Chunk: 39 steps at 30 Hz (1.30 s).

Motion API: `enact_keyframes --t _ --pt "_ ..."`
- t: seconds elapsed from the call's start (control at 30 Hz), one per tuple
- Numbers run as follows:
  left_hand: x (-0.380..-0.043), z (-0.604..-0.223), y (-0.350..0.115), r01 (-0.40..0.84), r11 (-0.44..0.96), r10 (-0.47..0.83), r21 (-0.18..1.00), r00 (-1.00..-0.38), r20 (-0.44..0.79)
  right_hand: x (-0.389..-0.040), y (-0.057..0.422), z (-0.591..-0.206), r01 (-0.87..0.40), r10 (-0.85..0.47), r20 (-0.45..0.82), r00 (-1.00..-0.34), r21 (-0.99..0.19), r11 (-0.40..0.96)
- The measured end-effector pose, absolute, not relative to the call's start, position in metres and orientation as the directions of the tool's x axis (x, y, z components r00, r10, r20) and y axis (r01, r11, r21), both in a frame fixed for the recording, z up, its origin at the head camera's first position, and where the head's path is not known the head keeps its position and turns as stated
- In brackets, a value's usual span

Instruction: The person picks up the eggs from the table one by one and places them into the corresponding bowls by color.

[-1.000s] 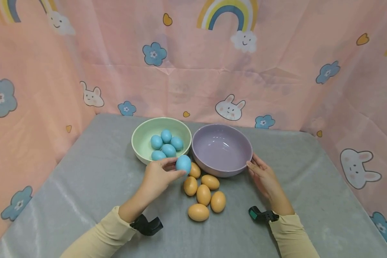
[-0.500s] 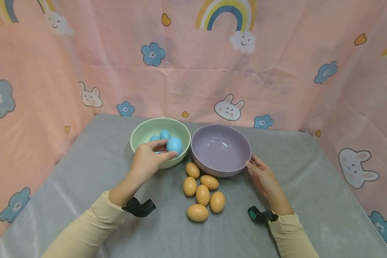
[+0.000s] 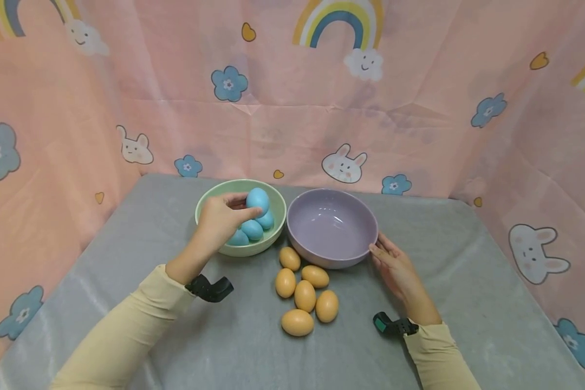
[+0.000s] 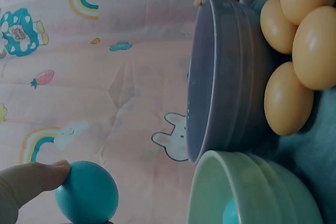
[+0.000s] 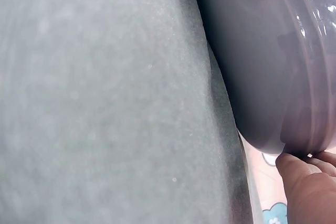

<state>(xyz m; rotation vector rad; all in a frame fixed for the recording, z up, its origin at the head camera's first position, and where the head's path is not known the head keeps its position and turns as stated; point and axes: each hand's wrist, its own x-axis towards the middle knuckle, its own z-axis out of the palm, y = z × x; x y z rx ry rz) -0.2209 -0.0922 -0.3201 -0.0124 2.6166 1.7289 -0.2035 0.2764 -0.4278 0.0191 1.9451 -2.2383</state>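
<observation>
My left hand [image 3: 219,219] pinches a blue egg [image 3: 258,201] between thumb and fingers, above the green bowl [image 3: 279,227]. In the left wrist view, the thumb [image 4: 39,179] presses against the held egg [image 4: 88,192]. Several blue eggs [image 3: 252,230] lie in the green bowl, partly hidden by the hand. My right hand [image 3: 397,268] holds the purple bowl [image 3: 331,222] at its right side, thumb at the rim and fingers along the outer wall. The right wrist view shows fingertips [image 5: 289,163] against the purple bowl's outer wall [image 5: 252,66].
Several light-brown eggs [image 3: 305,296] lie loose on the grey cloth [image 3: 214,346] in front of the purple bowl. The two bowls stand side by side, rims close together. A pink patterned curtain [image 3: 273,130] rises behind and at both sides of the table.
My left hand has carried the blue egg leftward and away from me, from in front of the bowls to over the green bowl. The right hand has stayed at the purple bowl.
</observation>
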Motion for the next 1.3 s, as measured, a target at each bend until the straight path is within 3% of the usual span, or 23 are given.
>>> enact_keyframes --t 0.47,1.3 --pt "-0.257 -0.325 -0.103 -0.012 0.451 -0.063 0.893 -0.998 0.018 -0.204 0.277 -0.428 0.136 -0.127 -0.118 -0.985 -0.981 -0.14" --pt "-0.302 -0.377 -0.121 -0.115 0.545 -0.172 0.83 -0.985 -0.023 -0.203 0.277 -0.429 0.135 -0.127 -0.12 -0.985 -0.984 -0.116"
